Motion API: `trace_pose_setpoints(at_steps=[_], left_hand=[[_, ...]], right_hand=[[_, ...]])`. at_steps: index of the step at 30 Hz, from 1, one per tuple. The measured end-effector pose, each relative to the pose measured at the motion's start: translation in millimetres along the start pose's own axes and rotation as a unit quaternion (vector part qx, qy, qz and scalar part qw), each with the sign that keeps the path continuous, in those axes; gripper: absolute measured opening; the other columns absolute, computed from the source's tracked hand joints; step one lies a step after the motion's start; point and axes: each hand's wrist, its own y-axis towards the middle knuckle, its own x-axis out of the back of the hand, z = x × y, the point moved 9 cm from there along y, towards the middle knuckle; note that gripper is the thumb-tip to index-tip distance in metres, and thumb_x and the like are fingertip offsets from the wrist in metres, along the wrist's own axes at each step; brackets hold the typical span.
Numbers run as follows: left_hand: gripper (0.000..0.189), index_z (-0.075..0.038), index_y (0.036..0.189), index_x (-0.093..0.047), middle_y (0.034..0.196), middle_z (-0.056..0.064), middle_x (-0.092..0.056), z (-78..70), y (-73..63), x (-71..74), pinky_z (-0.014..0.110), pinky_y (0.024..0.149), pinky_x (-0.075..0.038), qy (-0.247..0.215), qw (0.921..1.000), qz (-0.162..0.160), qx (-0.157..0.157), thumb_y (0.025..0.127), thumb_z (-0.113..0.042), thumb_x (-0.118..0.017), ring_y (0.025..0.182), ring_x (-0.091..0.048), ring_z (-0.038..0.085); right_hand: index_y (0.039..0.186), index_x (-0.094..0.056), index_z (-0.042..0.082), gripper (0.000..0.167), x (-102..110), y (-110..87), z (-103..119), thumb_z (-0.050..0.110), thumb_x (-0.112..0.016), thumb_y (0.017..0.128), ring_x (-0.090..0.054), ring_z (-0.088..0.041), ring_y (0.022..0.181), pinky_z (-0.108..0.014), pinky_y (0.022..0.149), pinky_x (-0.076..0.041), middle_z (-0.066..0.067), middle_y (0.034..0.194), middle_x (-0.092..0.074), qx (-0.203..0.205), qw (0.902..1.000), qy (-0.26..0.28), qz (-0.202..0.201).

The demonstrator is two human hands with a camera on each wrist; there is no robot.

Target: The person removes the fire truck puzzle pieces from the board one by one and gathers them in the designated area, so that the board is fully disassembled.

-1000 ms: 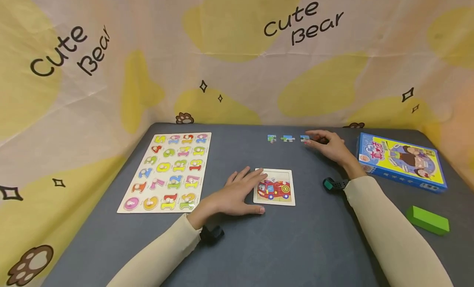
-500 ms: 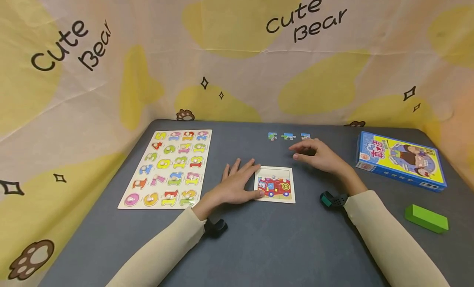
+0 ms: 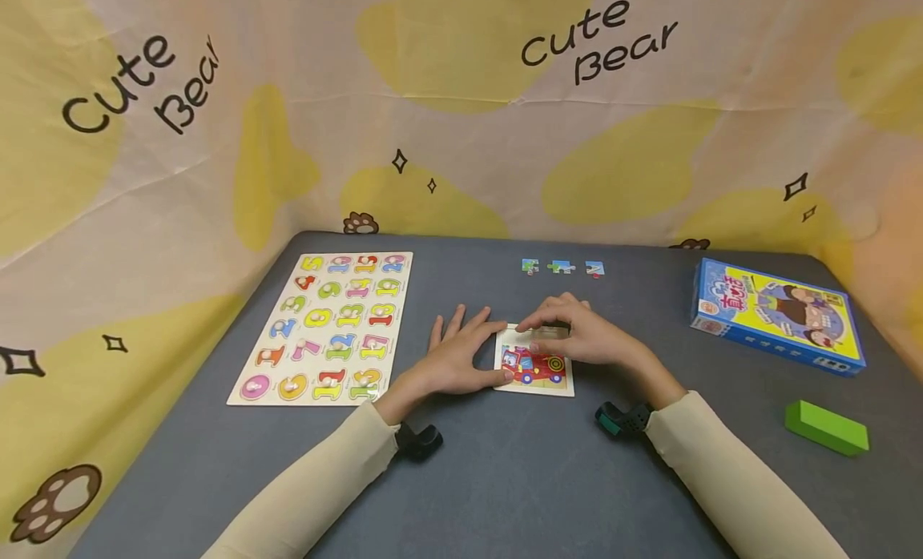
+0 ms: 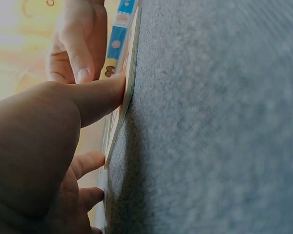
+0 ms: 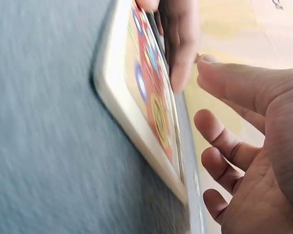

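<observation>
A small square jigsaw puzzle board [image 3: 537,392] with a red fire truck picture lies on the dark grey table. My left hand [image 3: 457,363] lies spread at its left side, the thumb on the lower left corner and a fingertip near the upper left one. My right hand [image 3: 580,335] hovers over the board's upper right part with loosely bent fingers. Nothing shows between its thumb and fingers in the right wrist view, where the hand [image 5: 254,131] is apart from the board's frame [image 5: 127,122]. Behind the hands, three loose jigsaw pieces [image 3: 560,267] form a row.
To the left lies a white number board [image 3: 395,339] with colourful peg numerals. A blue and yellow box [image 3: 786,311] stands at the right, and a green block [image 3: 826,427] lies in front of it. A patterned cloth [image 3: 461,126] hangs behind the table.
My right hand has come away from the rightmost loose piece and moved left and nearer, over the puzzle board. The left thumb has shifted up onto the board's lower left corner.
</observation>
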Motion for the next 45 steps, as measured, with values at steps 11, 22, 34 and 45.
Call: trace_pose_setpoints(at_steps=[11,22,34,45], left_hand=[[0.080,-0.030,0.157,-0.039,0.172,0.004,-0.017,0.2,0.2,-1.7,0.063,0.123,0.013,-0.007,1.0000,0.000,0.002,0.088,-0.055,-0.071,0.160,0.007,0.038],[0.080,-0.030,0.155,-0.042,0.172,0.004,-0.019,1.4,-0.1,1.0,0.064,0.122,0.013,-0.011,0.9998,-0.014,0.000,0.086,-0.055,-0.073,0.160,0.006,0.038],[0.081,-0.031,0.157,-0.040,0.172,0.003,-0.018,2.0,1.8,-0.7,0.063,0.123,0.012,-0.008,0.9999,-0.009,0.006,0.087,-0.056,-0.072,0.160,0.006,0.037],[0.081,-0.031,0.156,-0.041,0.172,0.003,-0.017,2.9,2.8,-1.0,0.064,0.123,0.012,-0.008,0.9999,-0.005,0.010,0.086,-0.058,-0.072,0.160,0.006,0.037]], right_hand=[[0.116,-0.078,0.023,0.029,-22,2.1,-2,0.019,-0.080,0.088,-0.040,-0.020,0.098,-0.042,0.082,-0.019,0.003,0.108,-0.067,-0.025,0.9992,-0.024,0.021],[0.120,-0.077,0.023,0.030,-25,3.5,4,0.021,-0.079,0.089,-0.037,-0.020,0.095,-0.043,0.080,-0.017,0.002,0.103,-0.061,-0.020,0.9981,-0.051,0.027],[0.120,-0.077,0.024,0.031,-26,3.0,4,0.017,-0.077,0.090,-0.035,-0.021,0.093,-0.042,0.080,-0.016,0.002,0.106,-0.061,-0.010,0.9986,-0.041,0.031],[0.120,-0.077,0.022,0.032,-27,3.4,2,0.012,-0.077,0.089,-0.036,-0.024,0.100,-0.046,0.081,-0.014,0.000,0.110,-0.062,-0.018,0.9992,0.000,0.036]])
